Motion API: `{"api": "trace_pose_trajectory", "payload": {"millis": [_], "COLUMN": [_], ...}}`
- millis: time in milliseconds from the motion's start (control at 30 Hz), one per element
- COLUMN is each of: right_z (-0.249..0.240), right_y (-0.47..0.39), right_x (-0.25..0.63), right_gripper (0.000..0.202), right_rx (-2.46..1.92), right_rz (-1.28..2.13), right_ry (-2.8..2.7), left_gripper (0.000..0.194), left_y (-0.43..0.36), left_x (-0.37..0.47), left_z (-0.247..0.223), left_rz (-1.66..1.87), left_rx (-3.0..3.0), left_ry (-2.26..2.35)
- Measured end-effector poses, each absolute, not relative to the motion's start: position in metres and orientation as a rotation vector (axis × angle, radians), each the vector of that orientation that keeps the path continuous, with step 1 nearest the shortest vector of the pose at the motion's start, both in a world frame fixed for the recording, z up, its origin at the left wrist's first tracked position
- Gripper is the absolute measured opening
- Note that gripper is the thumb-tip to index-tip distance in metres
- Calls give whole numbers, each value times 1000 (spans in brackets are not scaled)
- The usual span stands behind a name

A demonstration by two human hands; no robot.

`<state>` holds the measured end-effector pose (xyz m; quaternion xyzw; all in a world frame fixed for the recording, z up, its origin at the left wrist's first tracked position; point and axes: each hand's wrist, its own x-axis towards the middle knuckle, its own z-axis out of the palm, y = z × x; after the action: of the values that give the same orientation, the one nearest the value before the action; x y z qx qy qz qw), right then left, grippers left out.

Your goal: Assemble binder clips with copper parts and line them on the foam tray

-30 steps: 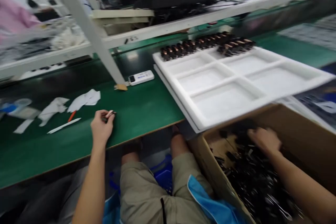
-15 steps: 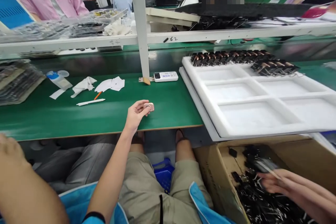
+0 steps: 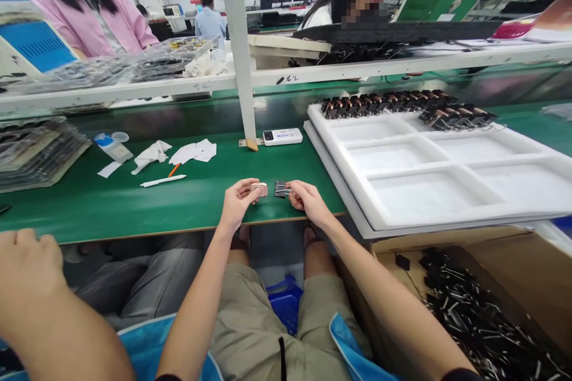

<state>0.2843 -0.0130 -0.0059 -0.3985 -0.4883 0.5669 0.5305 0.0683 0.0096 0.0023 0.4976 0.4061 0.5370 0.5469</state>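
Over the front of the green bench, my left hand point(image 3: 239, 201) pinches a small pinkish-gold block with a round ring on its face point(image 3: 260, 190). My right hand point(image 3: 308, 199) faces it, fingers closed on the wire handles of a black binder clip point(image 3: 279, 189). A narrow gap separates the clip from the block. To my right, a cardboard box point(image 3: 388, 271) holds a heap of loose black binder clips point(image 3: 465, 303). Rows of clips with copper-coloured pieces in them point(image 3: 384, 102) stand along the back of a white foam tray point(image 3: 367, 190).
A white device with a dark display point(image 3: 282, 137) lies by the post point(image 3: 243, 71). Further left are paper pieces point(image 3: 203, 150), a crumpled tissue point(image 3: 152, 155), a white pen point(image 3: 163, 181), a bottle point(image 3: 111, 147) and stacked trays point(image 3: 40, 152). A co-worker's hand point(image 3: 29, 265) is at the left.
My right hand has come up from the cardboard box to the bench, bringing a binder clip beside the block. My left hand still holds the block. The view has shifted slightly.
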Motion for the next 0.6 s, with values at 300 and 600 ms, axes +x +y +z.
{"api": "trace_pose_trajectory", "payload": {"millis": [300,600], "right_z": [-16,-10], "right_y": [-10,-11], "right_x": [294,292], "right_gripper": [59,59], "right_rx": [-935,-974], "right_rz": [1336,1295], "right_ry": [-1430,-1528], "left_gripper": [45,43], "left_y": [9,9], "left_x": [69,69], "left_z": [6,4], "left_rz": [1194,1139], "left_rx": [1126,1181], "left_ry": [958,972]}}
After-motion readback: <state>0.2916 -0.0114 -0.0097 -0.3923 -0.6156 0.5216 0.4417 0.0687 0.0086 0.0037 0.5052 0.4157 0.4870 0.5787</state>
